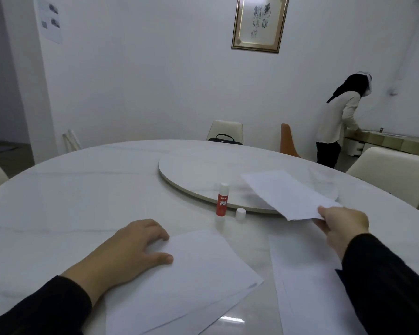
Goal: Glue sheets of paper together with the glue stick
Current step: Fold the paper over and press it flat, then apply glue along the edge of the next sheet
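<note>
We see no container on the round white marble table (82,189) apart from the glue stick (222,200) itself, which stands upright and uncapped just in front of the near rim of the lazy Susan (203,170). Its white cap (240,213) sits on the table just beside it, to the right. The tube is red below and white above, and its label reads "GLUE STICK" in white letters; the small brand mark above that is too small for us to read.

Our left hand (131,250) lies flat and spread on the top sheet (191,274) of a small stack of white paper near the table's front edge, pressing it down rather than gripping. Our right hand (341,226) pinches the near edge of another white sheet (286,194) between thumb and fingers and holds it lifted above the table, over the lazy Susan's rim. More white paper (305,274) lies flat under that arm.

Around the table stand cream chairs (392,170) and an orange one (288,141); a black bag (224,139) rests on the far chair. A framed piece of calligraphy (259,22) hangs on the wall, its characters not legible to us. Another person (336,122) stands bent over a counter at the right, back turned.
</note>
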Available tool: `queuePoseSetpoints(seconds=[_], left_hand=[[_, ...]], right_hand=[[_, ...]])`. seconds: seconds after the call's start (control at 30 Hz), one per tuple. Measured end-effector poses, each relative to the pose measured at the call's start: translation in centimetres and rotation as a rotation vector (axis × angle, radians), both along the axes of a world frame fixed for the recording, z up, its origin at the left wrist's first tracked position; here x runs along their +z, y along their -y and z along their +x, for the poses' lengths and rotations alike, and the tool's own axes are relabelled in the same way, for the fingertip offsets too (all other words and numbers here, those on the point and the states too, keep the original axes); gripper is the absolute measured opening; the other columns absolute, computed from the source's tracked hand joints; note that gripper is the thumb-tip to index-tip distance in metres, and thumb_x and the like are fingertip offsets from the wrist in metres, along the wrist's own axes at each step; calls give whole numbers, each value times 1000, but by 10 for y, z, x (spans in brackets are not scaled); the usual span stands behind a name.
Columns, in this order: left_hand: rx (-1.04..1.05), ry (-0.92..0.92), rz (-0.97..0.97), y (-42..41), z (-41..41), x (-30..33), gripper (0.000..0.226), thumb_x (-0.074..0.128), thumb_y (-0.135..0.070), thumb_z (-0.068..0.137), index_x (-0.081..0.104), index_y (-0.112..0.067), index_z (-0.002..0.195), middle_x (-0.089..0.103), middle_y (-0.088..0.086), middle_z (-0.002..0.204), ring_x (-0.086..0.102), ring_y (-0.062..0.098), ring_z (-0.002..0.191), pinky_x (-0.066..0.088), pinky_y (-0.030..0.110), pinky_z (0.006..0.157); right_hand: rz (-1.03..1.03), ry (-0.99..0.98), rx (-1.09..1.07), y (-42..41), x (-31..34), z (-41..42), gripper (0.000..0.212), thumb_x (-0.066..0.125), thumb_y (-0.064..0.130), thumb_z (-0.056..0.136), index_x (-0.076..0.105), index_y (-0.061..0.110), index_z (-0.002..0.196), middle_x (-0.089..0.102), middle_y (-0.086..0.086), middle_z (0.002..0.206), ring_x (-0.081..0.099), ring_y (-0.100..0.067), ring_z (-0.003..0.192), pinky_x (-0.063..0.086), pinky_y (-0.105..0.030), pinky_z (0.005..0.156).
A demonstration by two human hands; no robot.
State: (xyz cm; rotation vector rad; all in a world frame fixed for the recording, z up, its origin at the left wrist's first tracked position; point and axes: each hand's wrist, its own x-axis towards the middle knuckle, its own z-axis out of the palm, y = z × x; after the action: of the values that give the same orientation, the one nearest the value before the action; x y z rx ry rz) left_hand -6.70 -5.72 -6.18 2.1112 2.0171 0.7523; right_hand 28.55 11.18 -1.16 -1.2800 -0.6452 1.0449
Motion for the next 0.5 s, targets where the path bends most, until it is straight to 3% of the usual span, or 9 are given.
queuePoseSetpoints(seconds=[0.07,0.13,0.23,0.3,0.37,0.43,0.5], left_hand=[[7,3,20,0,1,0,32,64,-59,71,52,-44,96,50,-28,102,45,-6,100,38,16,84],[14,38,22,0,1,0,31,67,-56,70,51,-45,94,50,-26,100,45,-7,98,36,14,79],[25,96,9,-1,1,0,40,72,-51,69,48,-46,101,49,-25,103,45,-5,99,37,14,80],[38,129,3,-3,1,0,51,74,-48,68,45,-45,110,45,-26,105,44,-5,101,36,15,82],[38,147,-9,-4,2,-1,60,74,-45,69,42,-44,120,42,-26,106,42,-6,102,34,15,84],[20,151,-38,-6,2,-1,61,73,-41,73,42,-42,125,39,-26,107,40,-5,105,31,16,87],[0,161,-68,-6,3,-1,58,71,-38,75,43,-43,126,37,-25,108,38,-5,108,30,15,87]], right_hand=[[-71,-6,-67,-7,-11,-3,47,67,-7,77,57,-3,122,61,-17,122,61,-32,99,56,-40,74],[-109,84,-81,-12,-17,-5,51,69,-3,75,55,-2,124,60,-11,118,60,-31,103,55,-41,71],[-146,207,-48,-13,-20,-8,57,71,2,72,49,-3,125,60,-16,125,61,-34,107,53,-42,85],[-188,350,-54,-11,-19,-12,68,76,12,71,42,-4,128,56,-22,126,58,-38,109,49,-43,86],[-256,623,-157,-6,-15,-20,85,81,31,69,34,-4,131,43,-26,133,48,-42,116,42,-48,94],[-156,926,-284,1,-10,-34,87,76,48,70,38,-1,131,37,-23,137,41,-42,120,35,-51,98],[112,1049,-151,5,-5,-58,75,70,54,73,49,8,128,40,-16,137,39,-37,124,32,-48,100]])
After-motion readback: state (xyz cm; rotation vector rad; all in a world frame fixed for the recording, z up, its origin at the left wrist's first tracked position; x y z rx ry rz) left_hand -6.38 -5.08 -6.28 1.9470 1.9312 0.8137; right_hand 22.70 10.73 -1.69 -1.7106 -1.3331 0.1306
